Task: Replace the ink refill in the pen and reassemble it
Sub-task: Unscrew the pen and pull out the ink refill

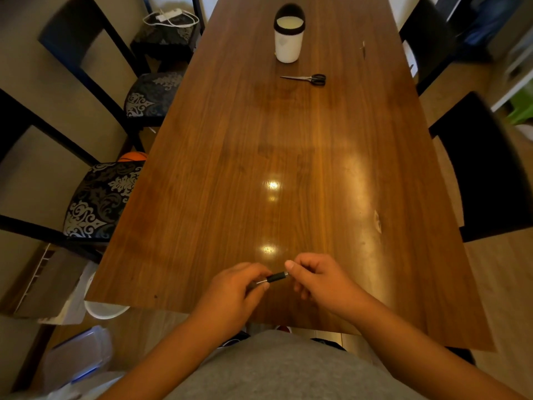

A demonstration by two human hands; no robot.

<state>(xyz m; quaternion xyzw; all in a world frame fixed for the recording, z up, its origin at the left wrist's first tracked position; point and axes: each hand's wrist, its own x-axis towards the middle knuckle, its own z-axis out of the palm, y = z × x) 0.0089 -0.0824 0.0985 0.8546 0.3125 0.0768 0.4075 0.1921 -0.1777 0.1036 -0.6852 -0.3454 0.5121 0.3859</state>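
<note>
Both hands are closed on the pen (274, 278), one at each end. The left hand (233, 295) pinches the lower left end between thumb and fingers, and a thin silver bit shows just where the dark barrel comes out of that grip. The right hand (318, 280) holds the upper right end, thumb on top with its nail facing up, the other fingers curled beneath. Only the short black middle of the pen shows between the two hands; the rest is hidden inside the fingers, so I cannot tell whether it is in one piece or two.

The pen sits slightly tilted, higher at the right, held just above the near edge of the long wooden table (288, 157), right in front of the person's grey shirt (277, 368).

Far up the table stands a white cup (288, 39) with a dark rim. A pair of scissors (305, 79) with black handles lies flat just this side of it. Well off to the right of the cup lies a thin small thing, too small to make out. Dark chairs (101, 197) with patterned seats stand along the left side.
</note>
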